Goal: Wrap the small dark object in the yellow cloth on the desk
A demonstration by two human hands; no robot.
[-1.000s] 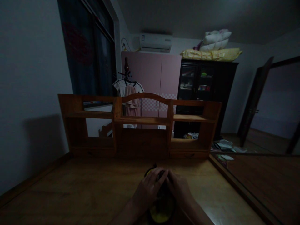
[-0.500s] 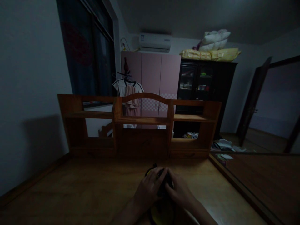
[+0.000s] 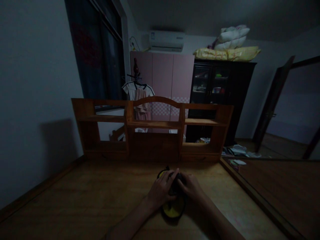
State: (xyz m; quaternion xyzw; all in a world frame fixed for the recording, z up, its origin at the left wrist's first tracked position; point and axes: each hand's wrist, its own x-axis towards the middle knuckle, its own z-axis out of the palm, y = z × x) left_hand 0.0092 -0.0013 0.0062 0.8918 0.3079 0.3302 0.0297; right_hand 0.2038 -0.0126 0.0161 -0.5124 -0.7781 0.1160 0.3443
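Note:
A small black case with a yellow lining (image 3: 173,210) lies opened out on the wooden tabletop in front of me, one rounded half nearer and another past my fingers. Between my hands is a dark object (image 3: 174,189), too dim to name. My left hand (image 3: 162,188) curves over its left side, with the thumb low and the fingers pointing away. On the other side, my right hand (image 3: 190,186) closes its bent fingers and thumb on it. Both hands hide much of the object and the middle of the case.
A wooden shelf unit (image 3: 153,124) stands along the tabletop's far edge. A raised wooden rim (image 3: 250,186) borders the right side, with a pale item (image 3: 239,162) beyond it. The wall (image 3: 42,100) rises close on the left. The room is dim.
The view has tilted and shifted slightly, so the hands and case appear higher. More of the nearer yellow-lined half shows now. Both hands remain at the dark object.

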